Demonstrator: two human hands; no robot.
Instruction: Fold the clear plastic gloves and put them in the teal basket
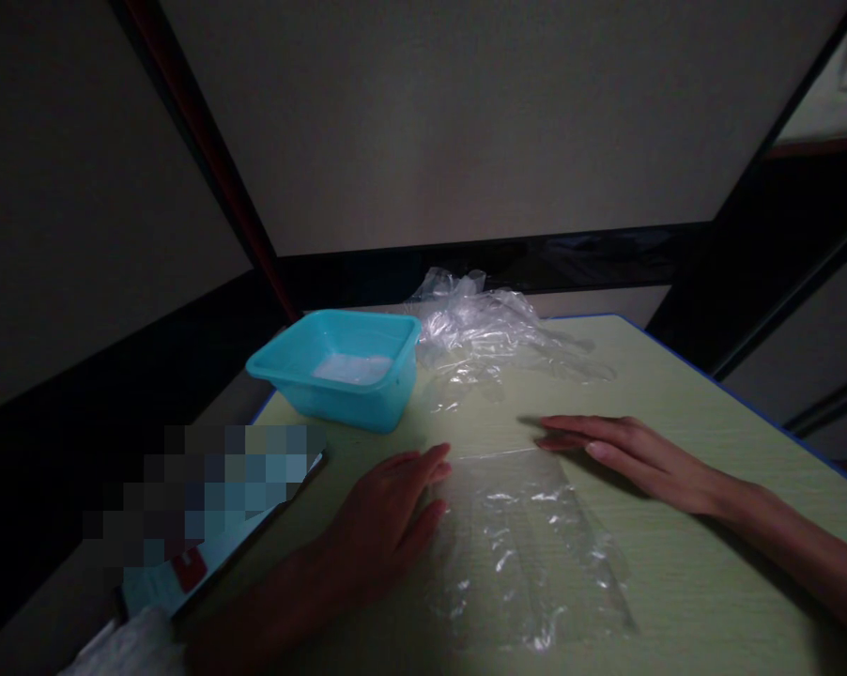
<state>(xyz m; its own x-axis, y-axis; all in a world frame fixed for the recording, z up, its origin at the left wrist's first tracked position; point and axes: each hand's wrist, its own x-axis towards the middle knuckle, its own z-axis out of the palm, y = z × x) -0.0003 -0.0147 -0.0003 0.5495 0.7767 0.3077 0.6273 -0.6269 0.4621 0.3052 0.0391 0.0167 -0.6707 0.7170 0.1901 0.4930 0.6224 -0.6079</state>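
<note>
A clear plastic bag [515, 554] lies flat on the pale table, its straight far edge running between my two hands. My left hand [388, 512] rests at the bag's left side near the far corner, thumb and fingers apart. At the far right corner is my right hand [639, 458], its fingers stretched out and pointing left, the tips by the bag's edge. Neither hand grips anything that I can see. Beyond them sits a crumpled heap of clear plastic [476, 324].
A turquoise plastic basin [353, 406] with something flat and white [353, 368] inside stands at the back left. Left of my left arm lies a partly blurred-out light blue flat item [152, 582] with a red mark. The table [684, 422] has a blue edge, with a panel [466, 122] behind it.
</note>
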